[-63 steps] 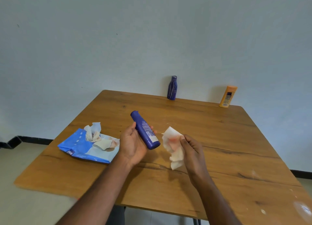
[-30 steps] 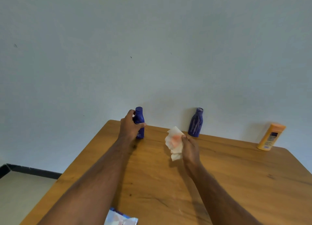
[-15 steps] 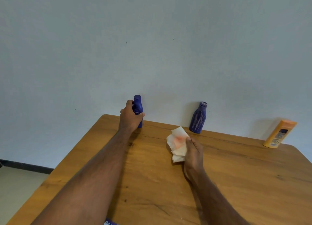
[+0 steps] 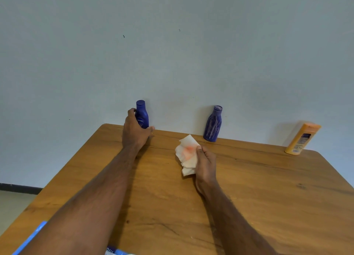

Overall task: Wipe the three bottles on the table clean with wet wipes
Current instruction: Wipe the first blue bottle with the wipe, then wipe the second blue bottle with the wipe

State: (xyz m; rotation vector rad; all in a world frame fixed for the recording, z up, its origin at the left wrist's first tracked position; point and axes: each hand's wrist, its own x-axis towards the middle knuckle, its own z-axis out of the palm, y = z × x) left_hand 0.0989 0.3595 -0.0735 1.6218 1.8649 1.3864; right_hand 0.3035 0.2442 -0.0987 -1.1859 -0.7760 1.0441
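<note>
A dark blue lotion bottle [image 4: 142, 115] stands upright at the table's far left edge, against the wall. My left hand [image 4: 135, 131] curls round its lower part from the left. My right hand [image 4: 206, 163] holds a crumpled white wet wipe [image 4: 186, 155] with an orange stain, over the middle of the table. A second blue bottle [image 4: 213, 124], streaked with pale marks, stands at the far edge just beyond the wipe. An orange bottle [image 4: 301, 138] leans at the far right corner.
The wooden table [image 4: 249, 197] butts against a pale wall. The blue wet-wipe pack [image 4: 30, 237] shows at the near left edge, mostly hidden by my left forearm. Floor lies beyond the table's left side.
My left hand has carried the dark blue bottle from the table's middle to the far left edge and stood it upright. The right hand still holds the wipe. My view has tilted up.
</note>
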